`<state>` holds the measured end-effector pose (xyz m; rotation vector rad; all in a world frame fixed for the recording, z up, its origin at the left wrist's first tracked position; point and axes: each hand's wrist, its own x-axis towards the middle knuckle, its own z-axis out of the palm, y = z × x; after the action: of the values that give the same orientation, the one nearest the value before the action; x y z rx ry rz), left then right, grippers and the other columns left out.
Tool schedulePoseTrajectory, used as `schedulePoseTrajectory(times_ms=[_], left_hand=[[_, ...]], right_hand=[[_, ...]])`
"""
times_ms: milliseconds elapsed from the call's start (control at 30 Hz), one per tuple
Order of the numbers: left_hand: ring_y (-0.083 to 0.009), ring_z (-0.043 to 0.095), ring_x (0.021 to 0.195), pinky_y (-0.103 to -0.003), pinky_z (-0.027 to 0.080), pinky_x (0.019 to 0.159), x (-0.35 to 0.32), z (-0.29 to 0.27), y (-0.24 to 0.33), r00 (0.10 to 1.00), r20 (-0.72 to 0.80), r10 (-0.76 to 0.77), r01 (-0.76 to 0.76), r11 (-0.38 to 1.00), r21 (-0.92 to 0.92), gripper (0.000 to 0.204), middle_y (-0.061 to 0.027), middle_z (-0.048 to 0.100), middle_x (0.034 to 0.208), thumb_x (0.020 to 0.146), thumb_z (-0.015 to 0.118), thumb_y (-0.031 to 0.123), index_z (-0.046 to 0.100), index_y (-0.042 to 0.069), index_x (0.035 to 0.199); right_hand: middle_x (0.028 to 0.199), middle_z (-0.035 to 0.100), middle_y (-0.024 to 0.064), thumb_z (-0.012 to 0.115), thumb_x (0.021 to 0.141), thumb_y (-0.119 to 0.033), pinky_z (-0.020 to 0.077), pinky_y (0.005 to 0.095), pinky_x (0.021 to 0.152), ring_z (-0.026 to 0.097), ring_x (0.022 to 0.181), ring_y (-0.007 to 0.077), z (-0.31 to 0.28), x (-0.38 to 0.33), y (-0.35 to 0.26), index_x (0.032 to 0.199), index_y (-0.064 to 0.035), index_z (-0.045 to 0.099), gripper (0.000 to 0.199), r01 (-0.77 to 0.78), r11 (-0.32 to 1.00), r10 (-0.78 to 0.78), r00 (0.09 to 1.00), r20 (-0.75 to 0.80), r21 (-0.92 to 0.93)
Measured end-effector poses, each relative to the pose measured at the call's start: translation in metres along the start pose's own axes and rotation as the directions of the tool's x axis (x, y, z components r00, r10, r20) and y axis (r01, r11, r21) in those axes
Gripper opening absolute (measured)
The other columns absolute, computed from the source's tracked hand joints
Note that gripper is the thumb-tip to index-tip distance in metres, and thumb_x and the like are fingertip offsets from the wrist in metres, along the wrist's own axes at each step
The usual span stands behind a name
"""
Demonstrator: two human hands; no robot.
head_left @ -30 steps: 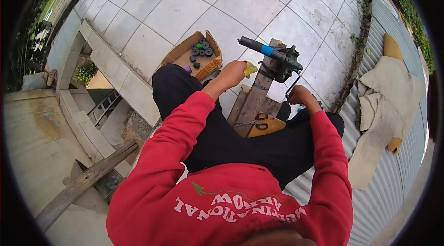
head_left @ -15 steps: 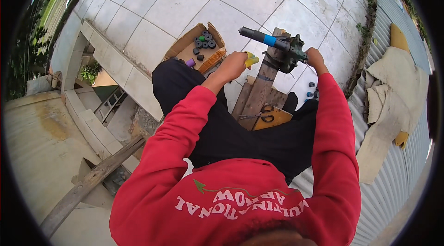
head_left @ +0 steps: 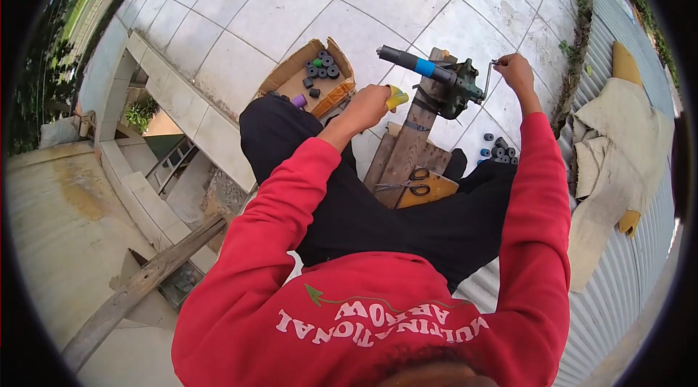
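Observation:
A dark green hand-cranked machine is fixed on a wooden plank between my legs. From its left side sticks out a black rod with a blue band. My right hand is closed on the end of its metal crank, at the right of the machine. My left hand grips a yellow piece, perhaps a roll, just left of the machine and apart from it; my fingers hide part of it. Scissors lie on the plank's near end, beside a yellow-orange sheet.
A cardboard box with several black cylinders and a purple one stands at the left. More dark cylinders lie on the tiles by my right leg. Corrugated metal sheeting carries beige cloth at the right.
My right hand has moved up and outward, away from the machine, swinging the crank round. My left hand and the yellow piece have barely shifted. More dark cylinders show beside my right leg.

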<state>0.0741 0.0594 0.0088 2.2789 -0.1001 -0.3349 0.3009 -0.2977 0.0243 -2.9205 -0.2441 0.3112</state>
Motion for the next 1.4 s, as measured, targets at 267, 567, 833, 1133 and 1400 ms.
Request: schedulePoseTrajectory(times_ms=[267, 567, 833, 1133, 1400], left_hand=[[-0.0381, 0.068, 0.079, -0.048, 0.050, 0.071, 0.001, 0.004, -0.005, 1.000, -0.028, 0.011, -0.011, 1.000, -0.006, 0.018, -0.0226, 0.069, 0.085, 0.087, 0.056, 0.002, 0.075, 0.003, 0.088], [-0.0403, 0.070, 0.081, -0.049, 0.053, 0.075, 0.002, 0.004, 0.000, 0.999, -0.027, 0.038, -0.038, 0.999, -0.006, 0.017, -0.0236, 0.070, 0.085, 0.092, 0.058, 0.009, 0.075, 0.004, 0.091], [-0.0420, 0.069, 0.083, -0.049, 0.053, 0.076, 0.002, 0.001, 0.003, 0.999, -0.025, 0.030, -0.030, 1.000, 0.006, 0.012, -0.0243, 0.071, 0.090, 0.086, 0.057, 0.001, 0.069, -0.003, 0.086], [-0.0428, 0.069, 0.087, -0.049, 0.053, 0.079, 0.003, 0.006, -0.001, 0.999, -0.042, 0.018, -0.017, 0.999, 0.040, 0.015, -0.0262, 0.070, 0.092, 0.087, 0.056, 0.003, 0.068, -0.005, 0.092], [-0.0473, 0.067, 0.087, -0.051, 0.052, 0.076, 0.013, 0.006, -0.004, 0.983, -0.176, -0.043, 0.021, 0.992, -0.126, 0.021, -0.0322, 0.067, 0.089, 0.091, 0.059, 0.009, 0.065, -0.010, 0.095]], right_hand=[[0.084, 0.074, 0.0142, 0.077, 0.085, -0.030, 0.0527, 0.0413, 0.067, 0.071, 0.074, 0.0312, -0.065, -0.040, -0.018, 0.100, -0.0107, 0.080, 0.024, 0.039, 0.999, -0.034, 0.989, -0.141, 0.032], [0.075, 0.070, 0.0168, 0.076, 0.086, -0.025, 0.0487, 0.0391, 0.062, 0.067, 0.066, 0.0304, -0.123, -0.150, -0.051, 0.100, -0.0056, 0.079, 0.024, 0.100, 0.991, -0.084, 0.983, -0.165, 0.091], [0.063, 0.060, 0.0176, 0.077, 0.083, -0.021, 0.0428, 0.0377, 0.056, 0.056, 0.051, 0.0249, -0.099, -0.228, -0.062, 0.088, -0.0019, 0.077, 0.020, 0.030, 0.983, -0.079, 0.959, 0.272, 0.179], [0.074, 0.073, 0.0164, 0.083, 0.074, -0.027, 0.0547, 0.0410, 0.067, 0.071, 0.067, 0.0302, 0.033, -0.192, -0.025, 0.085, -0.0051, 0.080, 0.025, 0.104, 0.990, -0.139, 0.781, 0.608, 0.093], [0.072, 0.075, 0.0073, 0.084, 0.075, -0.022, 0.0559, 0.0327, 0.064, 0.072, 0.067, 0.0159, 0.065, -0.151, -0.021, 0.083, -0.0025, 0.080, 0.022, 0.032, 0.992, -0.111, 0.685, 0.720, 0.122]])
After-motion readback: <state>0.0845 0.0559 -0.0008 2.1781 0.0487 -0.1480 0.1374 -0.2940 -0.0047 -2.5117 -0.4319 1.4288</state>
